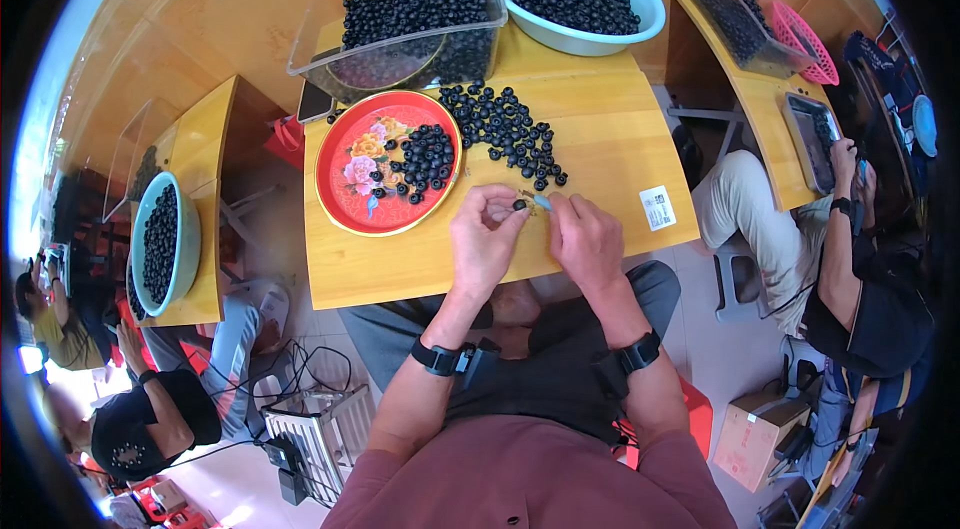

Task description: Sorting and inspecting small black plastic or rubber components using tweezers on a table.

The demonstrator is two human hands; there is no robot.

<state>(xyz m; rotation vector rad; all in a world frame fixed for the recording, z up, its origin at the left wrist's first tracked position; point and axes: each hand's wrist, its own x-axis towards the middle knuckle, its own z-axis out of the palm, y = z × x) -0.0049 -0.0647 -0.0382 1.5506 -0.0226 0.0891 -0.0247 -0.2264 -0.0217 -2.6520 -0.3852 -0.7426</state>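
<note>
My left hand (484, 241) is closed, pinching a small round black bead-like piece (520, 205) between thumb and fingertips over the front of the wooden table (600, 154). Just to its right, my right hand (587, 244) is wrapped round a small tool with a light blue handle (542, 201). The tool's tip points toward the black piece; whether they touch I cannot tell. Small crumbs lie around the fingertips. Beyond my left hand sits a red flower-patterned round tray (345, 199) holding many black pieces. A loose heap of black pieces (505, 129) spreads beside the tray.
A clear plastic bin (400, 69) and a light blue basin (650, 17), both full of black pieces, stand at the back. A phone-like dark device (316, 102) lies left of the bin. Other people sit at tables on both sides; cables (310, 369) run across the floor.
</note>
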